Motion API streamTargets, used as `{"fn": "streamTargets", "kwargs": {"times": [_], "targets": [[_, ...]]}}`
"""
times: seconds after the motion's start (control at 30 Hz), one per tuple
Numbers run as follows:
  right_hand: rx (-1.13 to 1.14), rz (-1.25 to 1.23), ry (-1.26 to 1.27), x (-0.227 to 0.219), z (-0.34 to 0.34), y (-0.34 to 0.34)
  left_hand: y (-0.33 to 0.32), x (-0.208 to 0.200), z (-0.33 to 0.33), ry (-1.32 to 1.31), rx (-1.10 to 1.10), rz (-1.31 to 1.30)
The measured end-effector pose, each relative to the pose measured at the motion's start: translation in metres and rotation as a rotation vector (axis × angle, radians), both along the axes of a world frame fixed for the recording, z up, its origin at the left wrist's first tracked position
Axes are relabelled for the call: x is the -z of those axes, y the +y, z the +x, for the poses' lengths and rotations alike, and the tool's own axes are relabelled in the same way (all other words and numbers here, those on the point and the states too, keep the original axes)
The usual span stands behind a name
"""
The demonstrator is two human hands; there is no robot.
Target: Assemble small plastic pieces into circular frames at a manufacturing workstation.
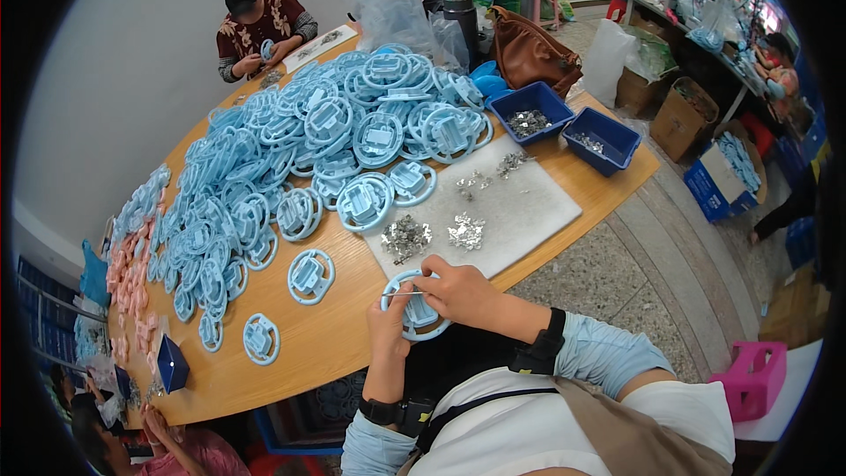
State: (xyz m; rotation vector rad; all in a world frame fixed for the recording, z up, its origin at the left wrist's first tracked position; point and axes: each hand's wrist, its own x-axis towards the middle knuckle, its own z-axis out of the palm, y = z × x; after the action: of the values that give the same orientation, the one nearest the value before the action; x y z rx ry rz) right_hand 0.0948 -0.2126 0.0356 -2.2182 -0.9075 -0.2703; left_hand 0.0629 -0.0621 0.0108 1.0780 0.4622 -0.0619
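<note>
A light blue plastic ring (429, 332) with a moulded centre is held upright near the table's front edge. My left hand (386, 324) grips its left side, thumb and fingers closed on it. Across the ring's upper part runs a thin metal rod (404, 293). My right hand (463, 293) has its fingers closed at the rod's right end, against the ring. Just beyond my hands, small silvery metal pieces (465, 232) and a darker heap of metal pieces (405, 238) lie on a pale board (520, 220).
A large pile of blue rings (326, 119) covers the wooden table (344, 335), with pink parts (132, 269) at far left. Two blue bins (531, 110) with metal bits stand right, near a brown bag (536, 48). Other people sit at the table's far side and lower left.
</note>
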Motion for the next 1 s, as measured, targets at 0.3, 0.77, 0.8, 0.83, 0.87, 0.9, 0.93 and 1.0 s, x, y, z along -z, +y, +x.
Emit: {"fn": "streamTargets", "kwargs": {"times": [0.3,0.77,0.8,0.83,0.87,0.9,0.93,1.0], "targets": [[0.052,0.377,0.381,0.004,0.008,0.002,-0.006,0.000,0.001,-0.006,-0.027,0.080],[0.109,-0.189,0.068,-0.001,-0.027,-0.012,0.004,-0.001,-0.005,-0.040,0.040,-0.144],[0.110,-0.188,0.069,0.000,-0.028,-0.011,0.003,-0.002,-0.006,-0.038,0.042,-0.143],[0.107,-0.213,0.035,0.001,-0.028,-0.011,0.001,-0.005,-0.006,-0.039,0.030,-0.156],[0.104,-0.237,0.001,0.002,-0.028,-0.010,0.000,-0.006,-0.006,-0.041,0.018,-0.169],[0.104,-0.236,0.002,0.003,-0.029,-0.010,0.000,-0.005,-0.006,-0.041,0.019,-0.168],[0.106,-0.250,-0.031,0.003,-0.029,-0.009,0.001,-0.004,-0.006,-0.045,0.019,-0.162],[0.109,-0.264,-0.063,0.002,-0.030,-0.009,0.001,-0.001,-0.006,-0.050,0.020,-0.156]]}}
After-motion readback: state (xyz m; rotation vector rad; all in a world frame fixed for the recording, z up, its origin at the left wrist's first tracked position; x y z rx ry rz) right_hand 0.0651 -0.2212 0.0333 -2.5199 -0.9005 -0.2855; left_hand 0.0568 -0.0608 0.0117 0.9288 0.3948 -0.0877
